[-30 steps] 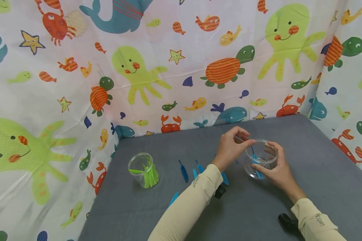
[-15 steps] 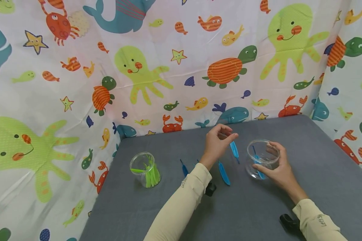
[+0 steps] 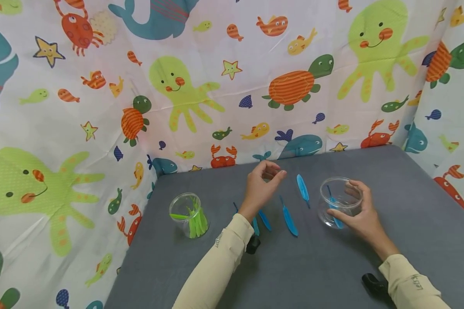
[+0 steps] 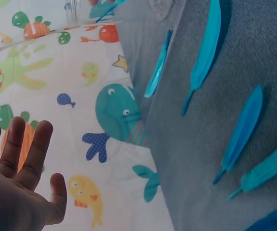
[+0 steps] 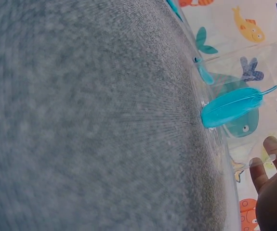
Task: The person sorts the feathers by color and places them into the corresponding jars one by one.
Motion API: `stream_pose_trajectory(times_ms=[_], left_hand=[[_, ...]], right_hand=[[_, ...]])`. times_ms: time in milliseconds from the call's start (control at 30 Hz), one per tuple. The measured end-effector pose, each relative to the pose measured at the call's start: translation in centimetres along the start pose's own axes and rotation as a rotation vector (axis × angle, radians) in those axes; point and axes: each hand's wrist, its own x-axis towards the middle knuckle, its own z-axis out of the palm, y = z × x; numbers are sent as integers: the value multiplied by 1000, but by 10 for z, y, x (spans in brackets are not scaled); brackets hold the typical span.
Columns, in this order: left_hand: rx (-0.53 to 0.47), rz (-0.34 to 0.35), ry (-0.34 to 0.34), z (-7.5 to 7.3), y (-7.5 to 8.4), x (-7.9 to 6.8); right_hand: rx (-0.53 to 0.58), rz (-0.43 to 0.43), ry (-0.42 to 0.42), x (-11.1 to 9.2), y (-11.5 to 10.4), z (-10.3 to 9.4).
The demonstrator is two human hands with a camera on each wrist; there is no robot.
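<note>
My right hand [image 3: 361,216] holds a clear jar [image 3: 346,201] at the right of the table, thumb on the near side and fingers round the far side. One blue feather [image 5: 232,107] leans inside it, quill end up. My left hand [image 3: 262,186] hovers over the blue feathers with nothing in it, fingers loosely bent; in the left wrist view its fingers [image 4: 34,154] look spread. Between the hands lie a blue feather [image 3: 303,187] near the jar and another blue feather [image 3: 289,218] closer to me. Several more, one a darker blue feather [image 4: 242,130], lie partly hidden by the left wrist.
A second clear jar [image 3: 176,225] with several green feathers [image 3: 197,223] stands on the left of the grey table [image 3: 294,266]. Behind and at the sides hangs a curtain [image 3: 232,103] printed with sea animals. Black wrist devices sit by both sleeves.
My left hand has drawn back from the jar's rim toward the left, uncovering the blue feathers on the table. The blue feather stays in the jar, and my right hand keeps its hold there.
</note>
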Motion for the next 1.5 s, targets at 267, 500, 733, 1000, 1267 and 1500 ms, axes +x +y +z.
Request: stream_pose_trajectory(times_ms=[267,500,733,1000,1267,1500], left_hand=[[70,21,-56,-22,4,-10],[209,-1,-153,-51,-1,-23],[333,-60,-266,-77,-13,-41],[439,-18,-403,-104,-29,-63],[570,-1,-558,-128,-52,-93],[680,-74,-705,-141,-68,-111]], right_hand=[[-7,8,-1,0,0,-1],[-12,5,-1,0,0,-1],[-17,18,-7,-1,0,-2],[-27,26,-8,-1,-1,1],[-23,27,-10,1,-1,1],[-18,14,-4,1,0,0]])
